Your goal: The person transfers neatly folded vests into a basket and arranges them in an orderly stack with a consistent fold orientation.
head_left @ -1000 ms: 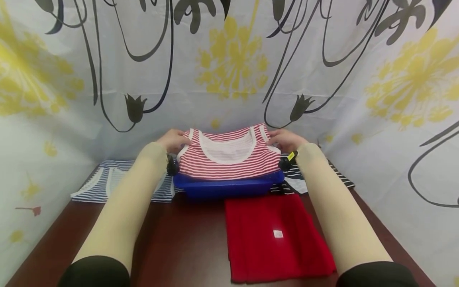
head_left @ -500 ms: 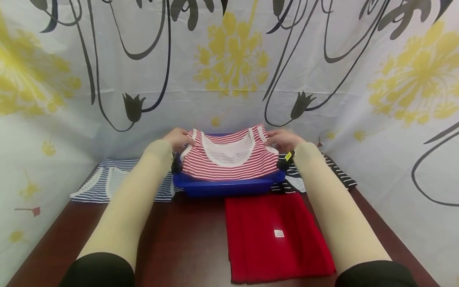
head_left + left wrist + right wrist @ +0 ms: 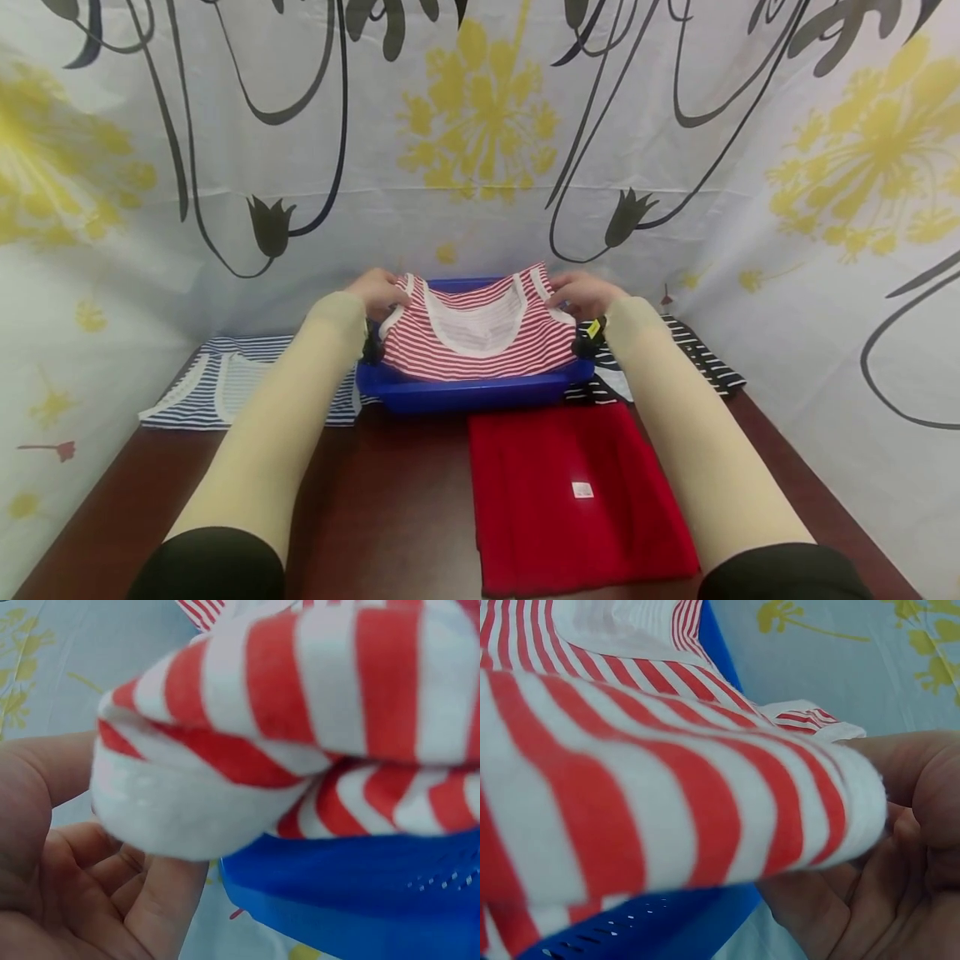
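Left hand (image 3: 377, 292) and right hand (image 3: 587, 293) each have a pinching grip on a white-trimmed side edge of the red-and-white striped top (image 3: 480, 365). Top is spread between them, over a blue basket (image 3: 472, 397); can't tell if its underside touches the basket floor. Basket sits on the dark bench (image 3: 405, 500). Blue-and-white striped garment (image 3: 183, 402) left of basket, black-and-white striped garment (image 3: 703, 357) right, partly behind the right forearm. Red cloth (image 3: 570, 450) with white label (image 3: 582, 490) lies in front, right of centre.
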Tool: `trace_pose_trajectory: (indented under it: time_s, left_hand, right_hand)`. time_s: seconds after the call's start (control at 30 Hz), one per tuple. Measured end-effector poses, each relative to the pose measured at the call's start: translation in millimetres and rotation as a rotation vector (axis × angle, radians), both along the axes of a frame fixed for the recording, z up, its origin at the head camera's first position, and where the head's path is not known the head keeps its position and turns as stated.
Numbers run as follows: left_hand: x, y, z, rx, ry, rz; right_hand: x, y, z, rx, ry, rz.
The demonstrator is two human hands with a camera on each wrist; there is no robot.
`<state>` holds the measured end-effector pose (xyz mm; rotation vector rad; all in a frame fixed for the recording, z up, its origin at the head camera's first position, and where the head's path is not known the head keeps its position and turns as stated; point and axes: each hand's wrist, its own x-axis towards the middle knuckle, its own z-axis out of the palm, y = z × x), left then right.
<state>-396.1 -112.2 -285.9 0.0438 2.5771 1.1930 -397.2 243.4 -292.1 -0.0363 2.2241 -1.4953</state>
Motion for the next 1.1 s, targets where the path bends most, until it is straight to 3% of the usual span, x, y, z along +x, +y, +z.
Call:
trace_pose_trajectory:
  time_s: [0.23,0.73,1.1]
  left_hand:
    - [-4.7,2.2,-0.6,-0.046,0.016,-0.027]
    - [-0.3,11.4,3.6,-0.101,0.029,-0.048]
    - [-6.0,17.6,-2.7,-0.144,0.037,-0.068]
  right_hand:
    - [0.6,-7.0,1.5,0.030,-0.009,0.017]
    - [-2.0,-16.5,-4.3,0.153,0.024,-0.002]
    - [-2.3,-19.5,-9.7,0.146,0.004,0.039]
